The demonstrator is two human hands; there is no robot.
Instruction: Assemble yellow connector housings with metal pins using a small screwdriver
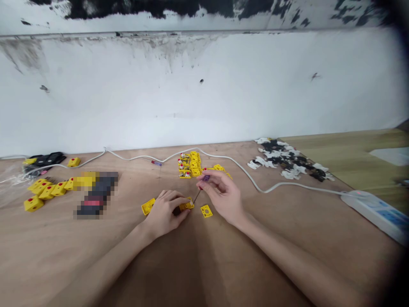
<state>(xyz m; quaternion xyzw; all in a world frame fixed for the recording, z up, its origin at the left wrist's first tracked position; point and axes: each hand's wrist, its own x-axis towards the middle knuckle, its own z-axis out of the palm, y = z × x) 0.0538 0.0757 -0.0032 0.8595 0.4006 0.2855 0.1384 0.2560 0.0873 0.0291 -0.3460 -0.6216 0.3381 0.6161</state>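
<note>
My left hand [168,209] is closed around a small yellow plastic housing [188,205], holding it down on the wooden table. In my right hand [222,194] is a screwdriver [206,178] with a purple handle, pinched between thumb and fingers. Its thin shaft slants down to the left, and the tip is at the right end of the housing; whether it touches a screw I cannot tell. Just right of the housing lies a loose square yellow cover [206,211] with a round hole. Another yellow part [148,207] lies left of my left hand, partly behind it.
Yellow pieces with red buttons [190,165] stand grouped behind my hands. Several yellow boxes [47,191] lie at left. A second screwdriver [156,163] rests near a white cable [236,161], which runs to a power strip [377,213]. Black and white scraps [287,157] are at back right.
</note>
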